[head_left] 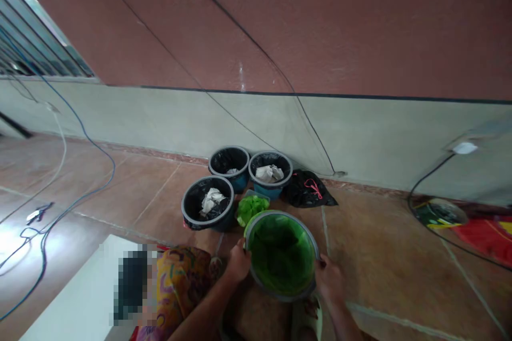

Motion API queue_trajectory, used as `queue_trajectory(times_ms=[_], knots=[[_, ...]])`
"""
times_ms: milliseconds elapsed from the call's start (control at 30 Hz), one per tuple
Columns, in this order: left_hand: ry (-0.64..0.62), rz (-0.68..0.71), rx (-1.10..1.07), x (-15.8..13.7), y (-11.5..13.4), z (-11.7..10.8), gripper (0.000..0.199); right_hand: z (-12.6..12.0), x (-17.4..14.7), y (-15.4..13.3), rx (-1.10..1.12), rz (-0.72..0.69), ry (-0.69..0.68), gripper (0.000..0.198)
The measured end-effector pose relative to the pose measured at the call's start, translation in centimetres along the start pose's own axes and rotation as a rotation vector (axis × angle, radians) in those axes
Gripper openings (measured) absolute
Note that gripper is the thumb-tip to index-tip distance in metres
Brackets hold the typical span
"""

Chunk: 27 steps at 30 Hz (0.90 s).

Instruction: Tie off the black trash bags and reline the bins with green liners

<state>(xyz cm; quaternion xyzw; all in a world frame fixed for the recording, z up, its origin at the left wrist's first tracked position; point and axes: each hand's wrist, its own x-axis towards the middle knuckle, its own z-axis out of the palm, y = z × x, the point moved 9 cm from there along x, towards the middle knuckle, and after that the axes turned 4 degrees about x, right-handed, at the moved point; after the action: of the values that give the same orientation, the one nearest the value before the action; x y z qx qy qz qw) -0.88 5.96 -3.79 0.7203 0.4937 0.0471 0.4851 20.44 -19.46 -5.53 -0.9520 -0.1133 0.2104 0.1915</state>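
Between my two hands is a round bin point(282, 293) with a grey rim, lined with a green plastic bag point(276, 261). My left hand point(240, 261) is closed on the left side of its rim. Opposite it, my right hand point(330, 276) grips the right side. The bin's mouth faces me, and its inside is dark green. Just beyond the rim lies a bunch of bright green plastic point(252, 206), in what looks like a small clear container.
Three bins with black liners, a front one point(208, 177), a back one point(229, 148) and a right one point(271, 153), hold crumpled paper. A tied black bag point(306, 192) sits by the wall. Cables point(82, 202) cross the left floor. Someone in patterned clothing point(180, 282) is close on my left.
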Motion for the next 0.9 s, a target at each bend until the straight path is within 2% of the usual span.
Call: queue_trajectory(times_ms=[100,200,400,633,900], knots=[[0.035,0.016,0.199,0.2,0.4,-0.3,0.026,0.5,0.1,-1.1,-0.066,-0.033,-0.01,0.044],[0.049,-0.051,0.321,0.6,0.3,-0.4,0.022,1.0,0.6,-1.8,-0.115,-0.067,-0.013,0.044],[-0.064,-0.103,0.657,1.5,0.2,0.6,0.03,2.0,1.2,-1.7,-0.182,-0.041,-0.001,0.043],[-0.051,-0.059,0.645,2.4,-1.0,1.5,0.029,2.3,1.6,-1.5,-0.218,-0.016,-0.029,0.042],[-0.046,-0.084,0.63,2.4,-1.2,1.7,0.03,2.5,1.5,-1.5,-0.268,0.002,-0.046,0.04]])
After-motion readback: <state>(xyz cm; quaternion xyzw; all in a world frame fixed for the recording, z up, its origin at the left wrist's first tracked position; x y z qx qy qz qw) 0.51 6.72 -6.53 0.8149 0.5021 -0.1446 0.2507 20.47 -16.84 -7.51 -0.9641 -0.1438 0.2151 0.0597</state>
